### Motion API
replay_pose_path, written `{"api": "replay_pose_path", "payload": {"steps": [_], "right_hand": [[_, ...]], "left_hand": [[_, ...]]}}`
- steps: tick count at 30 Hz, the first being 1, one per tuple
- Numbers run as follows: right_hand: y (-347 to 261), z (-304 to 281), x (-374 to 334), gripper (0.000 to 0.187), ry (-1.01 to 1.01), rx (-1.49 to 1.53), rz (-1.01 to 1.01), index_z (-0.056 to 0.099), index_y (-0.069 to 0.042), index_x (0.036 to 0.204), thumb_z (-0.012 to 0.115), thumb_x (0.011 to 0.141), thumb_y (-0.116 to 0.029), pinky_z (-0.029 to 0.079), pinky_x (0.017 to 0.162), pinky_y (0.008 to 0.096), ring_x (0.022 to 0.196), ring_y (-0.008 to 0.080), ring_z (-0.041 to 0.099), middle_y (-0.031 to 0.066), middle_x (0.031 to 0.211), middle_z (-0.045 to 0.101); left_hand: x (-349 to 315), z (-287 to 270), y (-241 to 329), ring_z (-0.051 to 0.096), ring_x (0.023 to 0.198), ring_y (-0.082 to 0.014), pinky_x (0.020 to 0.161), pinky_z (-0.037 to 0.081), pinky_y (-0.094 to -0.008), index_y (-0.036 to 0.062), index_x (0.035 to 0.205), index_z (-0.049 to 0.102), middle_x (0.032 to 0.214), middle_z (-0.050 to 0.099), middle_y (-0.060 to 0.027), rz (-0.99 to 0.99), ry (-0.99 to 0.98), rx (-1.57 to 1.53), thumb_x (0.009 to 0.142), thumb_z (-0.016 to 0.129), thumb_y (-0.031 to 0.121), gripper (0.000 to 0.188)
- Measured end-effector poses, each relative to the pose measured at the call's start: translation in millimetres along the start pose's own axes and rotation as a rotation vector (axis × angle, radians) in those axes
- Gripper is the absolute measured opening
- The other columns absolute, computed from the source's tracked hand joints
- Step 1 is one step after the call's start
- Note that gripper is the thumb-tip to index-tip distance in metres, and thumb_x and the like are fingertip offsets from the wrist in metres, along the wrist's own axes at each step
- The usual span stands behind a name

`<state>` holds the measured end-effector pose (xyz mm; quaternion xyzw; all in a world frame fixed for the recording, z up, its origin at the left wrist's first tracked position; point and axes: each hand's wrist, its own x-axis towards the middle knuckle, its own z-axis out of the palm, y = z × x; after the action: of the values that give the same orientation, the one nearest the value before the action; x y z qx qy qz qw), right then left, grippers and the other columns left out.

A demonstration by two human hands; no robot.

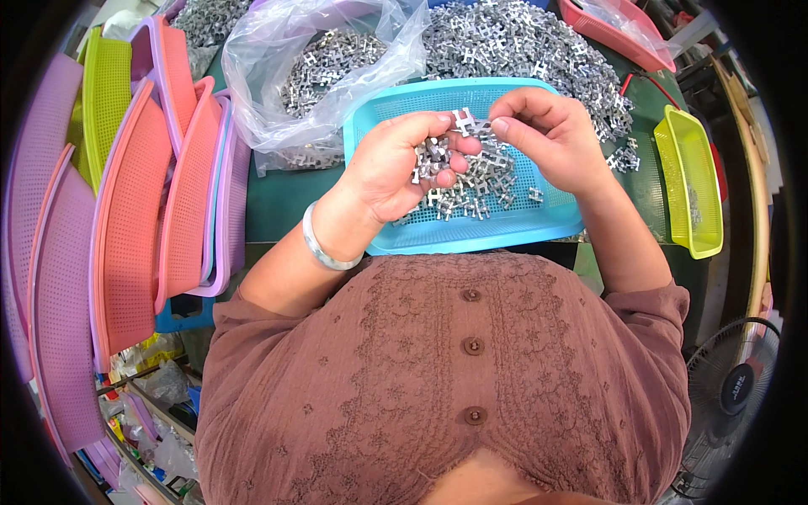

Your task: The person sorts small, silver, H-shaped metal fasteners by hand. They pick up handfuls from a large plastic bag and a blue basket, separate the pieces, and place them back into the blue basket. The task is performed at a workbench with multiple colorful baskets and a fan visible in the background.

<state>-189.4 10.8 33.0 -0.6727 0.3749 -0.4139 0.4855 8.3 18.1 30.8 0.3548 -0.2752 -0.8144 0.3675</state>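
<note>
Small H-shaped metal parts (433, 157) lie in the cupped left hand (377, 162), above the blue basket (505, 237) at the near edge of the bench (278, 204); the right hand's (557, 139) thumb and forefinger nearly meet beside the uppermost part, but whether they grip it cannot be told. Each part should handle as light, stiff and slick, liable to snag; grasp by the crossbar. Toward the far edge, a plastic bag (252, 97) and a loose heap (522, 50) restrict reach; stacked baskets (126, 227) crowd the left edge.
</note>
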Motion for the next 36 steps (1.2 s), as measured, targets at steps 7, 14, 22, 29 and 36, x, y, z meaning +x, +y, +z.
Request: {"api": "replay_pose_path", "payload": {"steps": [7,14,22,29,36], "right_hand": [[-2,-13,3,0.011,0.081,-0.351,-0.219,0.059,0.000,0.084,0.059,0.077,-0.009,0.040,0.063,0.0232,0.070,0.0085,0.050,0.0007,0.073,0.056],[-18,2,11,0.011,-0.138,-0.569,-0.384,0.060,-0.002,0.085,0.059,0.074,-0.004,0.041,0.079,0.0309,0.092,0.0222,0.053,0.0086,0.092,0.057],[-5,5,19,0.007,-0.189,-0.354,-0.212,0.060,-0.002,0.073,0.061,0.072,-0.009,0.043,0.071,0.0282,0.080,0.0179,0.055,0.0071,0.086,0.057],[-6,3,18,0.009,-0.154,0.072,0.175,0.060,0.002,0.074,0.059,0.075,-0.008,0.043,0.068,0.0236,0.076,0.0105,0.053,0.0036,0.088,0.058],[-4,-11,20,0.014,-0.121,-0.129,0.136,0.060,0.002,0.081,0.057,0.078,-0.011,0.040,0.073,0.0219,0.078,0.0071,0.051,0.0031,0.092,0.056]], "left_hand": [[3,-8,4,0.059,0.092,-0.0283,0.078,0.052,-0.0361,-0.0075,0.116,0.042,0.100,0.057,-0.0218,-0.038,-0.086,-0.223,0.087,0.041,0.019,0.039],[8,-7,-2,0.058,0.089,-0.0324,0.084,0.048,-0.0471,-0.0084,0.102,0.047,0.094,0.057,-0.0211,-0.076,-0.201,-0.445,0.087,0.037,0.019,0.032],[6,-9,-3,0.058,0.090,-0.0322,0.085,0.047,-0.0485,-0.0103,0.100,0.048,0.094,0.057,-0.0201,-0.075,-0.210,-0.500,0.087,0.035,0.020,0.035],[7,-13,-3,0.050,0.102,-0.0409,0.095,0.038,-0.0509,-0.0145,0.110,0.042,0.107,0.051,-0.0288,-0.073,-0.209,-0.479,0.085,0.038,0.019,0.042],[5,-11,1,0.044,0.110,-0.0419,0.097,0.034,-0.0513,-0.0140,0.115,0.038,0.115,0.044,-0.0313,-0.072,-0.151,-0.471,0.085,0.038,0.019,0.045]]}}
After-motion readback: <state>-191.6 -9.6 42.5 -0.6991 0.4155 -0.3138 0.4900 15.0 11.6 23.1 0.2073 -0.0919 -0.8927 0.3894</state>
